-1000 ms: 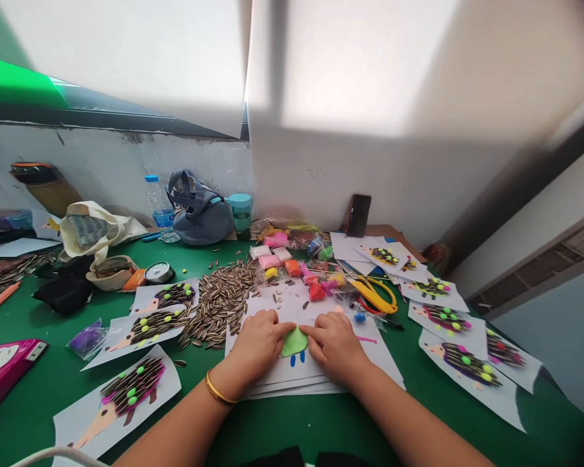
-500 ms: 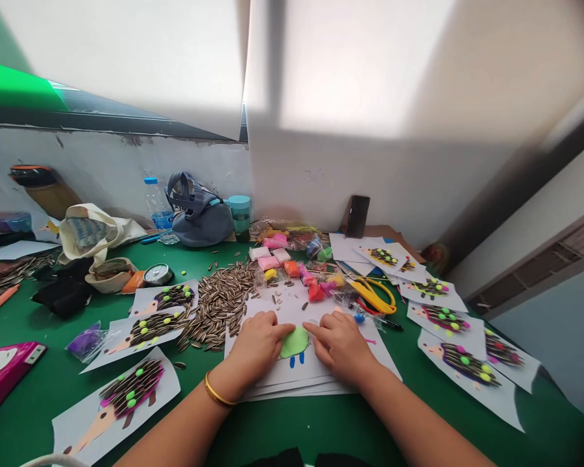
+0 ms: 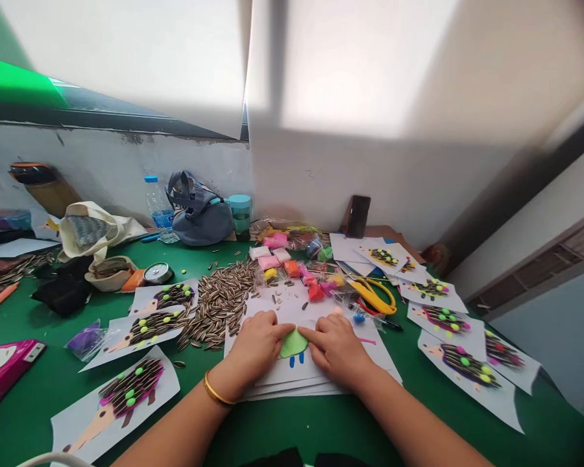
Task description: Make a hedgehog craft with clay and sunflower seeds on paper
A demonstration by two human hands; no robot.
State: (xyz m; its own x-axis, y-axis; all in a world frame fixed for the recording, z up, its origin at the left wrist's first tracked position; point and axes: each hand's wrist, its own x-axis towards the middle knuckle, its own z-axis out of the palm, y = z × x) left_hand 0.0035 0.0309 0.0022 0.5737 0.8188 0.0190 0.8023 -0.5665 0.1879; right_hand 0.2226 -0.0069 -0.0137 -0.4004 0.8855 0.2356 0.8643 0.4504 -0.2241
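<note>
A flat, rounded piece of light green modelling clay (image 3: 294,344) lies on the top sheet of a stack of white paper (image 3: 316,379). Two small blue clay strips (image 3: 296,359) sit just below it. My left hand (image 3: 260,340) rests on the sheet, its index finger stretched out onto the clay's upper left edge and the other fingers partly curled. From the other side, my right hand (image 3: 338,344) touches the clay's upper right edge with an extended index fingertip. Neither hand grips anything. A heap of striped sunflower seeds (image 3: 224,298) lies left of the paper.
Bagged coloured clay (image 3: 315,290) and yellow-handled scissors (image 3: 374,295) lie beyond the paper. Hedgehog pictures with seed spines flank me, such as one left (image 3: 117,408) and one right (image 3: 470,376). A phone (image 3: 357,217) leans against the wall behind.
My right index finger has moved slightly left and now lies on the green clay's edge. My left hand keeps nearly the same place.
</note>
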